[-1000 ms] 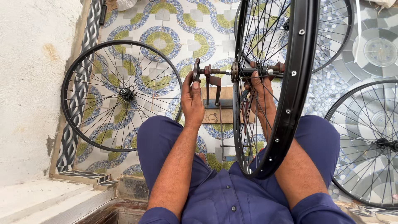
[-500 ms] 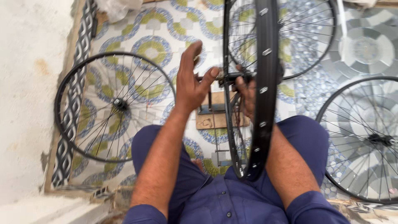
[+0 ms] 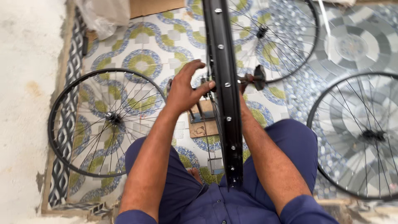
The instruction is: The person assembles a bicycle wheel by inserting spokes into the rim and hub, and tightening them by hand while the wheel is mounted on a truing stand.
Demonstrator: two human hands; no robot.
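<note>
A black spoked bicycle wheel (image 3: 226, 95) stands upright on edge between my knees, seen rim-on. My left hand (image 3: 185, 90) reaches across to its left side, fingers spread, fingertips touching the rim and spokes near the hub. My right hand (image 3: 243, 92) is mostly hidden behind the rim at the axle (image 3: 253, 78), which sticks out to the right; its grip cannot be seen. Under the wheel stands a small metal stand on a wooden block (image 3: 202, 123).
Another black wheel (image 3: 108, 120) lies flat on the patterned tile floor at left, one (image 3: 360, 135) at right, and a third (image 3: 273, 37) at the top. A white wall (image 3: 25, 103) borders the left. A plastic bag (image 3: 105, 14) lies at top left.
The upright wheel has turned from an angled view to edge-on. My left hand has left the axle end and opened against the rim. The view has shifted.
</note>
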